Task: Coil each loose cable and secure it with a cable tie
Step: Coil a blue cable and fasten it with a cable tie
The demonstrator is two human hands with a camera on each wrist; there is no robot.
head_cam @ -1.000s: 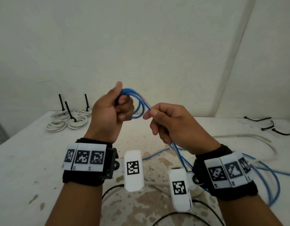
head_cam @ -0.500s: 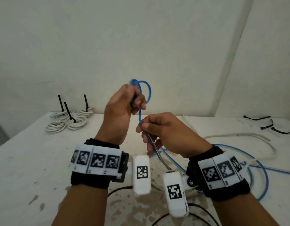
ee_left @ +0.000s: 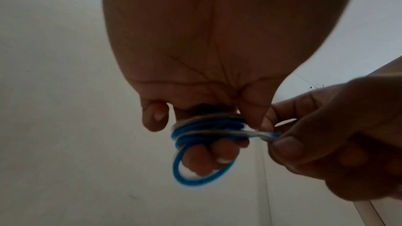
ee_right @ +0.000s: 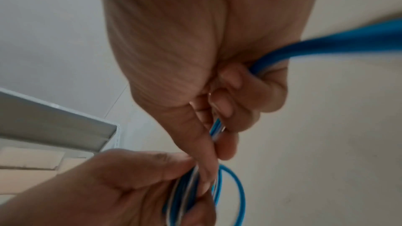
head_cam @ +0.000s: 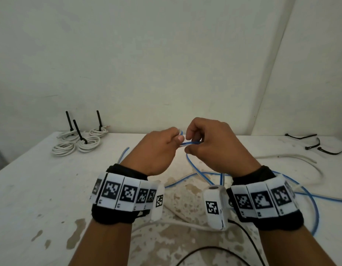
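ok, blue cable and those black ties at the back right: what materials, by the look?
Blue cable: looks like a flexible plastic jacket, smooth and slightly glossy; it bends into tight loops round the left hand. Black ties: probably matte nylon strips; thin, flat and springily curved on the table, too small to be sure.

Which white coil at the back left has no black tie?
The front-left coil; the other three coils each have a black tie standing up.

It looked like a bare, makeshift workroom. Plain white walls (head_cam: 166,54) met in a corner at upper right, above a stained white table (head_cam: 32,189). Tied white cable coils (head_cam: 78,144) sat at left.
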